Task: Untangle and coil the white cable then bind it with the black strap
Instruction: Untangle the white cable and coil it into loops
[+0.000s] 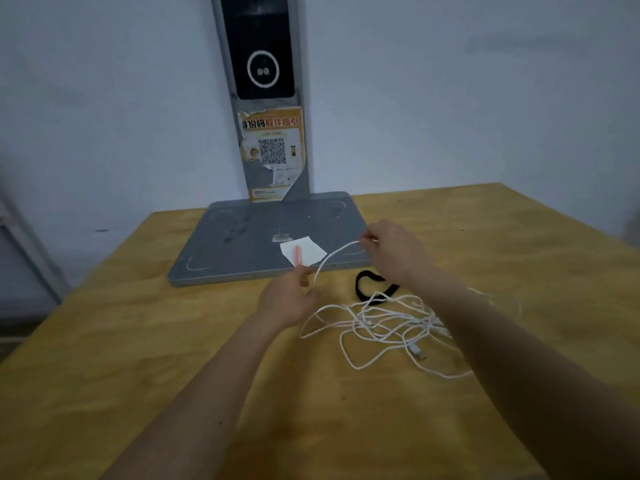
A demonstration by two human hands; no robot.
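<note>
The white cable (377, 323) lies in a loose tangle on the wooden table, its plug end (418, 353) at the near side. One strand rises from the pile and runs between my hands. My left hand (289, 297) pinches that strand low down, at the left of the tangle. My right hand (391, 251) pinches it higher, over the grey plate's front right corner. The black strap (363, 285) lies curled on the table just behind the tangle, partly hidden under my right wrist.
A grey flat base plate (242, 247) with an upright post (266, 98) stands at the back of the wooden table (138, 358). A white paper slip (304, 251) with a small orange-pink stick (298, 256) lies on the plate near my hands.
</note>
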